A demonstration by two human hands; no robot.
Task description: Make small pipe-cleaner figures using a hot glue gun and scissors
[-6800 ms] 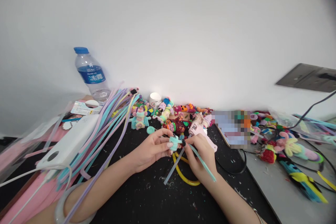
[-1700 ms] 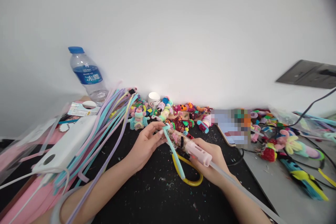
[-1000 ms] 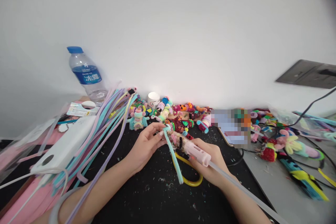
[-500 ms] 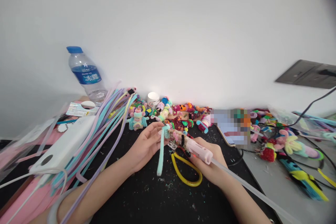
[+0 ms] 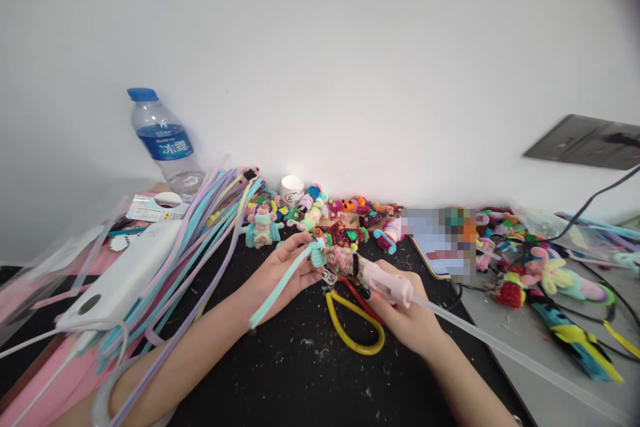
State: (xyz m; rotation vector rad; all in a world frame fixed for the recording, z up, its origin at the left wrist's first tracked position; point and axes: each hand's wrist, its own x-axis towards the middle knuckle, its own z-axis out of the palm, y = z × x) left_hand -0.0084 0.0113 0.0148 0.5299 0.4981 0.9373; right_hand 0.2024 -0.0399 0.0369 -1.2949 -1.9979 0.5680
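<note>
L fingers (image 5: 297, 239) nearly closed, pinching the coiled end of a teal fuzzy strip (image 5: 317, 253); its loose tail slants down twd the viewer, in front of the L palm. R fingers (image 5: 383, 312) wrapped round the pink glue gun (image 5: 387, 285), closed on it, gun lying approx level w/ its front pointed at the coil. Can't tell if the tip touches the coil. Clear glue stick (image 5: 500, 337) runs out the gun's back, over the R wrist & off to the R.

Btwn the two sets of fingers & a bit below: hand tool w/ one yellow, one red handle (image 5: 345, 335), flat on the black counter (image 5: 270, 380). Scraps (image 5: 370, 392) scattered nearby.

Well L of the L fingers: bundle of pastel fuzzy strips (image 5: 200, 267), a purple one crossing the L forearm; beyond it, long white box w/ cable (image 5: 125, 273).

Just past the L fingers: small teal & pink fuzzy figure (image 5: 263, 231). Past the gun: red fuzzy pieces (image 5: 345, 235). R of those, beyond the R fingers: phone (image 5: 433, 250), screen pixelated. Farther R: more fuzzy figures (image 5: 555, 273), blue/yellow one (image 5: 577, 337) nearest.

Farthest back, beyond L fingers: white cup-like thing (image 5: 293, 190); back L, bottle w/ blue cap (image 5: 167, 141), tilted. Back R: grey wall socket (image 5: 580, 140), black plug in.
</note>
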